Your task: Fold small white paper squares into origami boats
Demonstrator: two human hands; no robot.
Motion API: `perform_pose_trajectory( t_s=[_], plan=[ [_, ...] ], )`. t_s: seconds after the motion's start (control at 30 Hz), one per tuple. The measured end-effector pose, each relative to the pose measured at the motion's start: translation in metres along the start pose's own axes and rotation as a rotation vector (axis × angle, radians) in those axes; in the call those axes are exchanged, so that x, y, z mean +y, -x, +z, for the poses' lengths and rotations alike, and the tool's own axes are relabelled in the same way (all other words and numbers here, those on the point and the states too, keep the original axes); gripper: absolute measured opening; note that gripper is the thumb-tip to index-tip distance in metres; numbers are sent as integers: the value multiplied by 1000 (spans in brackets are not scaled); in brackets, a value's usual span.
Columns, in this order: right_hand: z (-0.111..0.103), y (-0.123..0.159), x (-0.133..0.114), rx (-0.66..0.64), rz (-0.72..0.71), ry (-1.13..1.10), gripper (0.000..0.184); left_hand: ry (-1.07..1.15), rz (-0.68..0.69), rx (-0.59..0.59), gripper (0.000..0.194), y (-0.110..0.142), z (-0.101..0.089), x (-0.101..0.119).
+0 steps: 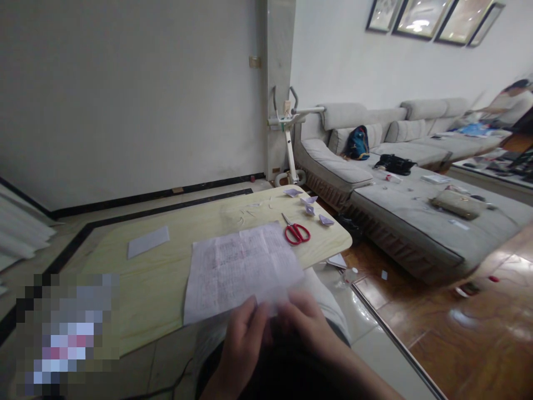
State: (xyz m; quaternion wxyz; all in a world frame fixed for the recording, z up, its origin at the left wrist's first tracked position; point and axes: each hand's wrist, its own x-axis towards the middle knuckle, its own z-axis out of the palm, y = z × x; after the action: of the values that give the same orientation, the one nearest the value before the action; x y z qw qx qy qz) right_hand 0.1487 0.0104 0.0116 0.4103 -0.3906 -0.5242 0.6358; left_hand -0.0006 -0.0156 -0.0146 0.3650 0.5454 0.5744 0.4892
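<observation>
A large creased sheet of paper [237, 272] covered in faint print lies at the near edge of the pale wooden table [166, 300]. My left hand [245, 330] is closed at its near edge, thumb against fingers. Beside it my right hand [303, 316] is closed too, its fingertips blurred by motion. Between the two hands shows a whitish blur of paper [275, 304]; whether it is part of the sheet or a separate piece I cannot tell. Red-handled scissors [297, 233] rest just past the sheet's right corner.
Several small folded paper pieces [309, 210] sit near the table's far right corner, with thin paper strips [241, 219] nearby. A folded white paper [149, 241] lies at the left. Beyond stand a grey sofa [400, 222] and an exercise machine [289, 144]. A person [510, 105] is at far right.
</observation>
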Motion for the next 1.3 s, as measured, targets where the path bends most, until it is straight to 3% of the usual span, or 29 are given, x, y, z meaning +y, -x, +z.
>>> perform_pose_trajectory(
  t_s=[0.1,0.27,0.5,0.83,1.03,1.1,1.23,1.3],
  plan=[
    [0,0,0,19,9,28,48,15,-24,11,37,-1,1,0],
    [-1,-1,3,36,-53,57,51,40,6,-109,47,-2,-2,10],
    [-1,0,5,-24,-20,0,46,88,47,-230,47,-2,-8,15],
    [3,-1,8,-39,-81,31,47,134,-55,-311,44,-1,-3,16],
    [-4,-4,6,48,-144,125,29,204,-165,-386,51,1,-7,8],
    [-5,-6,4,65,-158,143,24,185,-166,-363,51,0,-9,5],
    [-3,-7,5,87,-154,142,23,67,-35,-156,47,-5,-10,5],
    [-2,-8,6,86,-146,153,22,30,-7,-144,44,-7,-11,9]
  ],
)
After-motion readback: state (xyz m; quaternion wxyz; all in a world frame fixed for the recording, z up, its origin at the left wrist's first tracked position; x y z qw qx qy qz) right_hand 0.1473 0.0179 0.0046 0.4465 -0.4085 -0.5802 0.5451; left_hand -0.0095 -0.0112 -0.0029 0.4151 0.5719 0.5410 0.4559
